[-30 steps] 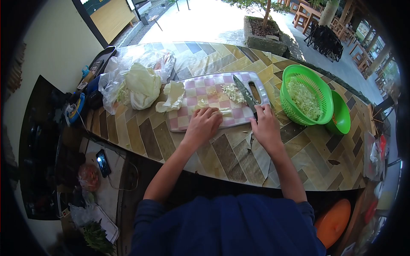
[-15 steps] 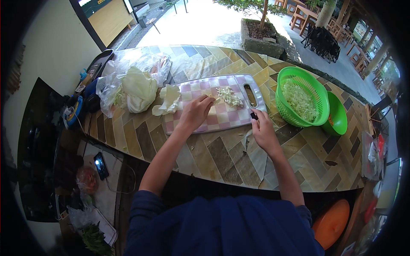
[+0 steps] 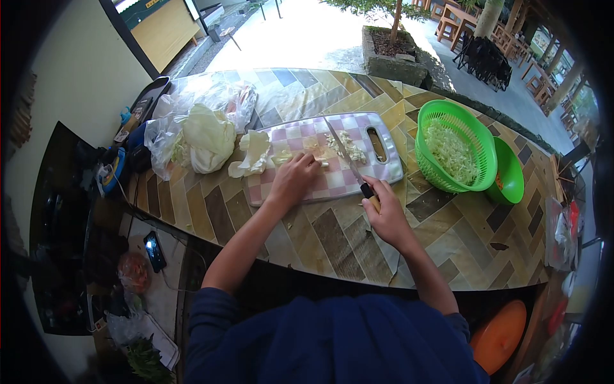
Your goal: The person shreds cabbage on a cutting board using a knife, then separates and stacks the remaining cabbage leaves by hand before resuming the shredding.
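Note:
My right hand (image 3: 387,211) grips a kitchen knife (image 3: 346,153) by its handle, with the blade angled up and left over the cutting board (image 3: 294,187). Close to the blade, my left hand (image 3: 297,178) presses closed fingers onto a pale strip of cabbage (image 3: 323,164) on the board. Chopped cabbage (image 3: 353,148) lies in a small pile just right of the blade. A loose cabbage leaf (image 3: 254,152) rests over the board's left edge. Beyond it sits a partly peeled cabbage head (image 3: 207,138) beside a clear plastic bag (image 3: 238,102).
A green basket (image 3: 422,153) of shredded cabbage (image 3: 453,152) stands on the tabletop (image 3: 339,246) to the right, against a green bowl (image 3: 511,185). Lower left are a lit phone (image 3: 154,251) and a bagged reddish item (image 3: 133,271). An orange round lid-like object (image 3: 499,336) is below right.
The knife blade has swung into clear view across the board, and my right hand has moved slightly left and down. My left hand has shifted a little down, onto the cabbage strip.

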Demonstrator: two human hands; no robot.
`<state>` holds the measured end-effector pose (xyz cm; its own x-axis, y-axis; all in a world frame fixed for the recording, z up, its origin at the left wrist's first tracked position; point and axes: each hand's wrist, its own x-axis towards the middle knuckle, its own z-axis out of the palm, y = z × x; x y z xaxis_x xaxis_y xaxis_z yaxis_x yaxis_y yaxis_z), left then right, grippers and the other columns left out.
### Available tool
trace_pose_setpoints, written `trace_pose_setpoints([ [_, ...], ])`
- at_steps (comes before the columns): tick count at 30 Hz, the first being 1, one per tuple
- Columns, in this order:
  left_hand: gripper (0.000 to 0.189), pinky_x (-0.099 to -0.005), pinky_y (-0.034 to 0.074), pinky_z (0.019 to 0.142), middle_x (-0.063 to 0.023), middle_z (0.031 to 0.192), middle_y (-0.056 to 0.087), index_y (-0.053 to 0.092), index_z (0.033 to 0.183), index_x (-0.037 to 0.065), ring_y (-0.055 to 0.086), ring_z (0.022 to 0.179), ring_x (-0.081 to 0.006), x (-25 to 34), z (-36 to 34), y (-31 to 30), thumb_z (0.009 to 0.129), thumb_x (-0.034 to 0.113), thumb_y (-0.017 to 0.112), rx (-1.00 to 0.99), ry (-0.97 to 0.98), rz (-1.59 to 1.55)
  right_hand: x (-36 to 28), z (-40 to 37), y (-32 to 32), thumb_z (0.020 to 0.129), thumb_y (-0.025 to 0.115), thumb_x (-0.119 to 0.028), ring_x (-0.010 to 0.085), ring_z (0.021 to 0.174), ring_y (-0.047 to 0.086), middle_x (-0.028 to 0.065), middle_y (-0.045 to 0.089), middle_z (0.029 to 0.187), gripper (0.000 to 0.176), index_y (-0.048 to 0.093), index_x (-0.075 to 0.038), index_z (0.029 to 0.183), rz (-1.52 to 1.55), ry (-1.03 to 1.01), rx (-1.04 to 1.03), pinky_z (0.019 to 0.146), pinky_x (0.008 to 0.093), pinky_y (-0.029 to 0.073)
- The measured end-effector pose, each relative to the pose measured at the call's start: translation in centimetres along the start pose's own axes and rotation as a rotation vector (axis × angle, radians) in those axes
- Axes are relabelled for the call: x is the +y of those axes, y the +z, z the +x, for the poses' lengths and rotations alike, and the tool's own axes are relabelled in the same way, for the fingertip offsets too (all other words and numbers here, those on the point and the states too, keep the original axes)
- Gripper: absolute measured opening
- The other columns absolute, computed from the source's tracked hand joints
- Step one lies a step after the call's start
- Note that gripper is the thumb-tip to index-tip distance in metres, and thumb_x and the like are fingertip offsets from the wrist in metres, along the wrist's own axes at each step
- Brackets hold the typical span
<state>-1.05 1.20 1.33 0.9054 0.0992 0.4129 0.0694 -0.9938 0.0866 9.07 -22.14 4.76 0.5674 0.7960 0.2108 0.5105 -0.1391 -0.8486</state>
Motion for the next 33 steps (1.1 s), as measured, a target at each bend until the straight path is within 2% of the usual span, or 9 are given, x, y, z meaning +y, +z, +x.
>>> trace_pose_setpoints([
  [4,0.026,-0.0360,0.049,0.086,-0.0072,0.106,0.060,0.063,0.110,0.006,0.059,0.102,-0.0246,1.2,-0.6,-0.8,0.085,0.011,0.060,-0.001,-0.056,-0.073,0.3,-0.6,1.2,0.086,0.054,-0.001,0.0392,0.099,0.054,0.0217,0.052,0.107,0.049,0.047,-0.004,0.135,-0.047,-0.037,-0.055,0.089,0.0411,0.044],
  [7,0.031,-0.0391,0.044,0.095,-0.0075,0.108,0.059,0.062,0.117,0.007,0.057,0.106,-0.0251,1.5,-1.1,-1.1,0.088,0.017,0.061,0.032,-0.059,-0.117,0.3,-0.6,1.5,0.090,0.052,-0.004,0.0408,0.095,0.056,0.0221,0.053,0.106,0.051,0.042,-0.006,0.140,-0.136,-0.044,-0.086,0.084,0.0439,0.046],
  [10,0.038,-0.0430,0.038,0.105,-0.0082,0.118,0.058,0.060,0.125,0.010,0.053,0.118,-0.0274,1.7,-1.4,-1.3,0.089,0.019,0.061,-0.054,-0.087,-0.107,-0.3,-0.5,1.2,0.094,0.049,-0.008,0.0420,0.089,0.058,0.0227,0.055,0.102,0.053,0.036,-0.009,0.145,-0.251,0.018,-0.166,0.079,0.0473,0.047],
  [13,0.039,-0.0472,0.027,0.113,-0.0112,0.128,0.056,0.058,0.127,0.007,0.047,0.128,-0.0284,1.8,-1.8,-0.2,0.095,0.028,0.054,0.030,-0.067,-0.095,-0.3,-0.6,1.1,0.096,0.046,-0.012,0.0425,0.085,0.059,0.0231,0.056,0.098,0.055,0.031,-0.011,0.149,-0.329,0.045,-0.209,0.076,0.0494,0.047],
  [16,0.042,-0.0469,0.025,0.115,-0.0124,0.140,0.050,0.054,0.132,0.007,0.042,0.134,-0.0275,1.6,-2.1,0.2,0.098,0.030,0.049,-0.065,-0.117,-0.151,-0.4,-0.6,1.1,0.097,0.046,-0.013,0.0424,0.084,0.059,0.0231,0.056,0.097,0.056,0.029,-0.012,0.150,-0.331,0.050,-0.206,0.076,0.0497,0.047],
  [19,0.045,-0.0470,0.026,0.114,-0.0124,0.143,0.049,0.052,0.135,0.006,0.042,0.135,-0.0263,1.8,-2.1,-0.1,0.098,0.032,0.048,-0.087,-0.156,-0.192,-1.1,-0.7,1.6,0.097,0.046,-0.013,0.0421,0.083,0.059,0.0227,0.056,0.096,0.056,0.029,-0.012,0.150,-0.339,0.064,-0.198,0.076,0.0495,0.048],
  [29,0.048,-0.0454,0.029,0.112,-0.0127,0.141,0.050,0.048,0.137,0.004,0.042,0.134,-0.0285,2.7,-2.0,0.0,0.097,0.029,0.051,-0.066,-0.172,-0.122,-2.4,-1.1,2.5,0.097,0.046,-0.012,0.0410,0.076,0.060,0.0211,0.053,0.092,0.055,0.031,-0.011,0.149,-0.423,0.085,-0.184,0.070,0.0496,0.049],
  [33,0.047,-0.0449,0.029,0.112,-0.0127,0.141,0.050,0.049,0.136,0.003,0.042,0.134,-0.0282,2.6,-2.0,0.0,0.096,0.029,0.051,-0.057,-0.175,-0.133,-3.0,-1.2,2.6,0.093,0.049,-0.009,0.0403,0.075,0.060,0.0206,0.052,0.093,0.060,0.030,-0.011,0.150,-0.453,0.095,-0.207,0.068,0.0490,0.051],
])
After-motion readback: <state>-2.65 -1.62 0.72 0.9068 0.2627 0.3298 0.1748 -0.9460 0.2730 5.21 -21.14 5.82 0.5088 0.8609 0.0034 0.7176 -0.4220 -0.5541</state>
